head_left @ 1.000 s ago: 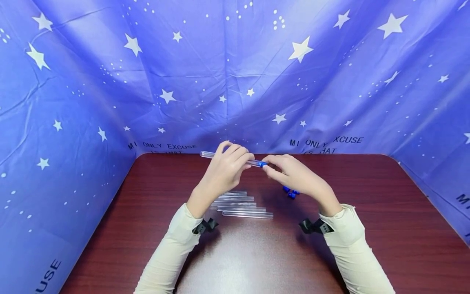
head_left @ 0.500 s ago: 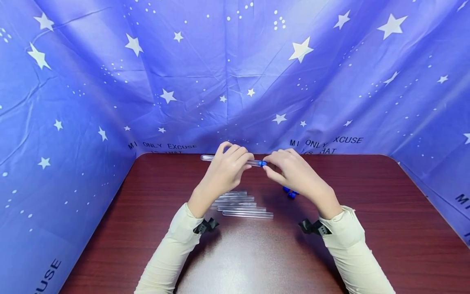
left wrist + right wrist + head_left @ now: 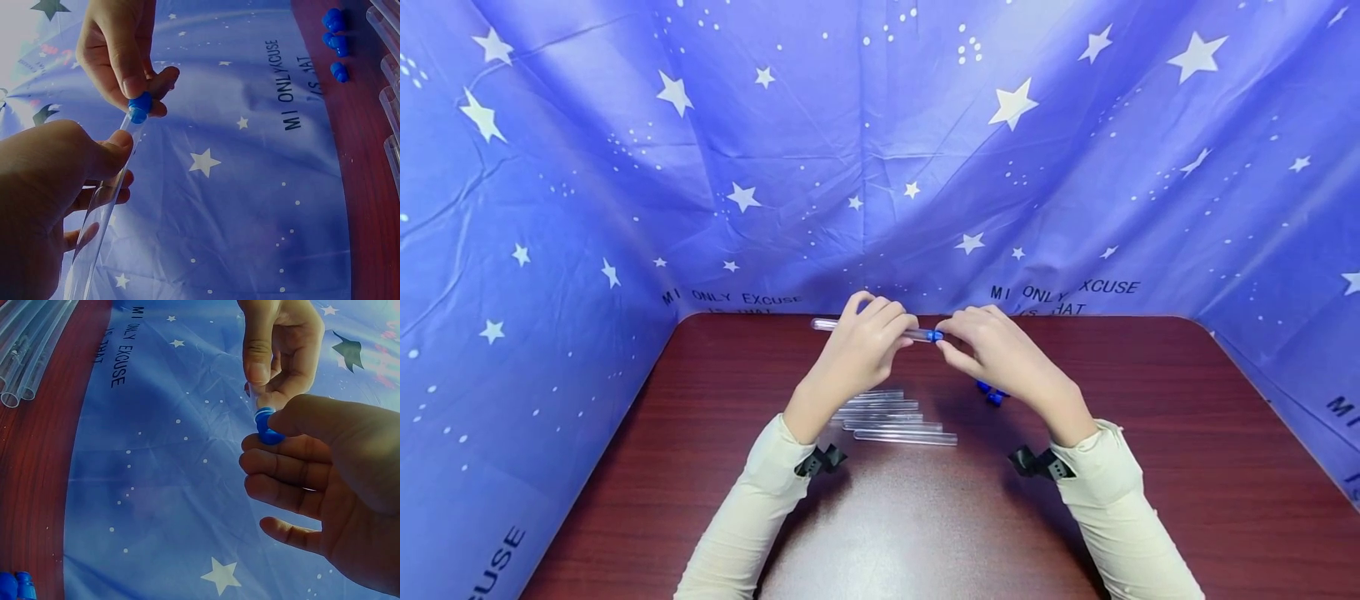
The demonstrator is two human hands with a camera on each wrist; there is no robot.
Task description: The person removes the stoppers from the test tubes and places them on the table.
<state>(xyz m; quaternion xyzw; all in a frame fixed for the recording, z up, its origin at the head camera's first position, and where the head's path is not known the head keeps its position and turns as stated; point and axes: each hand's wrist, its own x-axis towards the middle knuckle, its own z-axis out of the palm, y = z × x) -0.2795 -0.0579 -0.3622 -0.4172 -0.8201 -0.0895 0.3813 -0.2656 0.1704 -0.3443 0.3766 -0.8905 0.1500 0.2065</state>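
Observation:
My left hand (image 3: 865, 346) grips a clear test tube (image 3: 826, 325) around its middle, above the far part of the table. The tube lies nearly level, its rounded end out to the left. At its right end sits a blue stopper (image 3: 935, 336), which the thumb and fingers of my right hand (image 3: 1000, 350) pinch. In the left wrist view the stopper (image 3: 139, 107) is at the tube's mouth, its lower part at the rim. The right wrist view shows the stopper (image 3: 269, 427) between thumb and forefinger; how deep it sits I cannot tell.
Several clear test tubes (image 3: 906, 437) lie side by side on the dark red table (image 3: 700, 433), near my left wrist. Several loose blue stoppers (image 3: 994, 398) lie below my right hand, partly hidden by it. A starry blue cloth (image 3: 865, 167) hangs behind the table.
The hands stay almost where they were, with the tube and stopper between them. The tube's left end has dipped slightly, and the right fingers have shifted a little on the stopper.

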